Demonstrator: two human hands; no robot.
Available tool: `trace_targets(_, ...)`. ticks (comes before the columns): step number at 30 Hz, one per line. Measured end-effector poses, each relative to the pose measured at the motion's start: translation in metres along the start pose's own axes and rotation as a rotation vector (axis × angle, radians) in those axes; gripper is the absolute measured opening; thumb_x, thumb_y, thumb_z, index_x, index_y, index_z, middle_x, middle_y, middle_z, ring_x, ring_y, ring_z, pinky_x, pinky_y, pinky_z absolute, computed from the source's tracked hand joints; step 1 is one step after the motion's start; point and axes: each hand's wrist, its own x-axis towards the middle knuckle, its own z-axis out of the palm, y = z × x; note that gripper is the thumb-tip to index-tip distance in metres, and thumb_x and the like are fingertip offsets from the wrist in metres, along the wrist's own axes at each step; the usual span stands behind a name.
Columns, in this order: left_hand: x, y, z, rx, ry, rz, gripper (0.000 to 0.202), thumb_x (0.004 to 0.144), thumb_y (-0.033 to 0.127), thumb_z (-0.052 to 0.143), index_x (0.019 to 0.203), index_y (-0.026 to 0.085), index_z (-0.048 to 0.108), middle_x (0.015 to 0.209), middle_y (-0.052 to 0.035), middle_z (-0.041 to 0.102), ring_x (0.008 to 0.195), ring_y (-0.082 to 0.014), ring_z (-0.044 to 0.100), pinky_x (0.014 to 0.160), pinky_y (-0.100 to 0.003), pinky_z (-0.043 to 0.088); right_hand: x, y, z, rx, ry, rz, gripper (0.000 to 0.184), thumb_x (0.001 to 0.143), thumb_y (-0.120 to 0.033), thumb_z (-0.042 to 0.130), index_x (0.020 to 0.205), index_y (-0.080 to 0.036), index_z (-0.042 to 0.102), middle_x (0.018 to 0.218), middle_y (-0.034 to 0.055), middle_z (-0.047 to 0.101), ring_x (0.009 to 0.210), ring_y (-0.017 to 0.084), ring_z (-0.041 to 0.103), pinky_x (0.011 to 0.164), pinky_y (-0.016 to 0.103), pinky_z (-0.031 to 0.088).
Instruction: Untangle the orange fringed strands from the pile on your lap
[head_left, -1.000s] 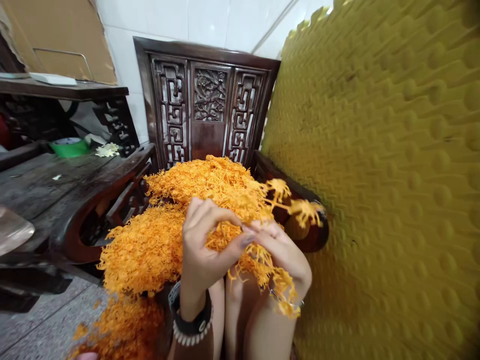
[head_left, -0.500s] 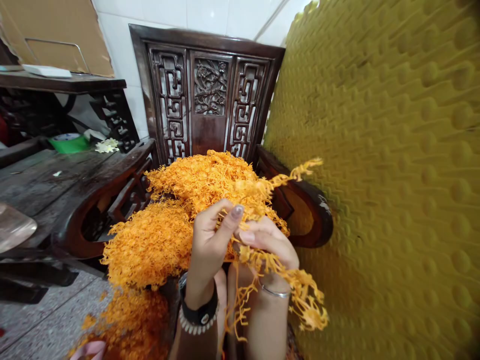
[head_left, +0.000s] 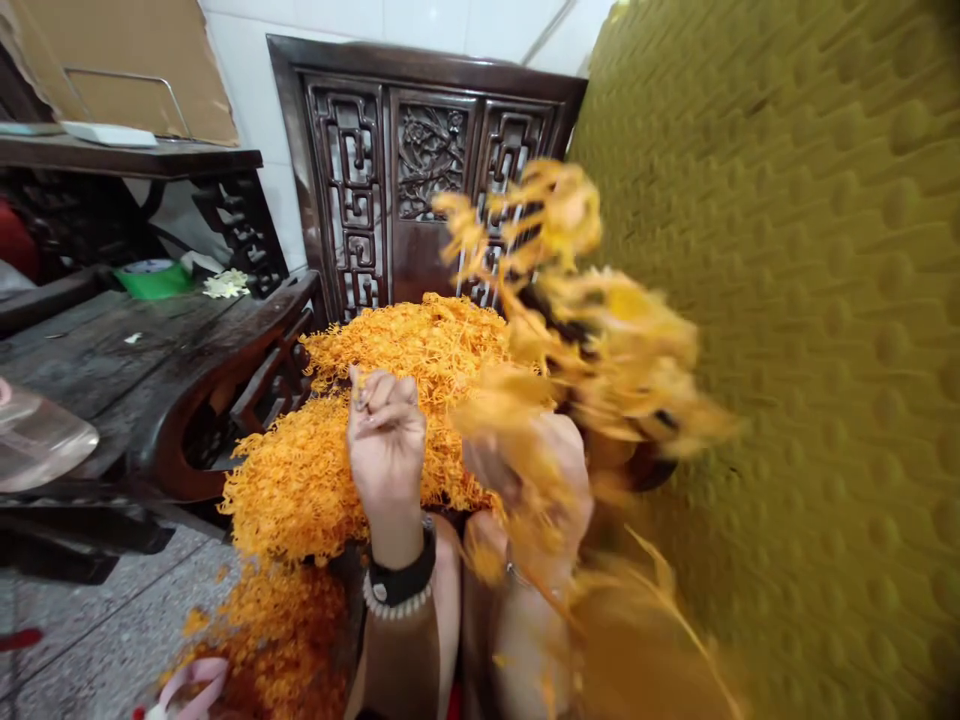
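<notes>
A big heap of orange stringy pieces (head_left: pixel 375 420) lies on the seat of a dark carved wooden chair (head_left: pixel 420 170). My left hand (head_left: pixel 386 450) is raised in front of the heap with its fingers curled shut; a small orange bit shows at the fingertips. My right hand (head_left: pixel 536 480) is closed on a clump of orange strands (head_left: pixel 585 310), which is blurred by motion and flung upward and rightward. A black watch and a bead bracelet (head_left: pixel 397 585) sit on my left wrist.
A yellow-green bumpy foam sheet (head_left: pixel 810 330) fills the right side. A dark wooden bench (head_left: pixel 112 350) stands at left with a green tape roll (head_left: pixel 154 280) and white bits on it. Orange pieces (head_left: pixel 262 630) lie spilled on the grey floor.
My hands have come apart. The right hand has swung its clump of strands up and to the right, now blurred. The left hand has closed into a fist.
</notes>
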Motion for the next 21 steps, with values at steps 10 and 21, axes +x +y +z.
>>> trace_targets(10,-0.021,0.014,0.02,0.098,-0.019,0.148,0.017,0.08,0.021,0.046,0.063,0.019,0.044,0.045,0.0076,0.016,0.038,-0.0073,0.014,0.03,-0.014,0.022,0.007,-0.004,-0.023,-0.168,0.225,-0.137,0.035,0.085,-0.042,0.054,0.06,-0.02,0.042,0.059,-0.0045,0.03,0.053,0.009,0.026,0.049,0.025,0.023)
trace_targets(21,-0.033,0.002,0.021,0.544,0.006,0.189,0.051,0.084,0.045,0.054,0.047,0.018,0.032,0.046,0.0056,0.023,0.043,-0.0074,0.033,0.047,-0.02,0.039,0.004,-0.013,-0.018,-0.203,0.161,-0.173,0.027,0.085,-0.031,0.057,0.062,-0.019,0.048,0.056,-0.0061,0.039,0.05,0.006,0.032,0.049,0.022,0.028)
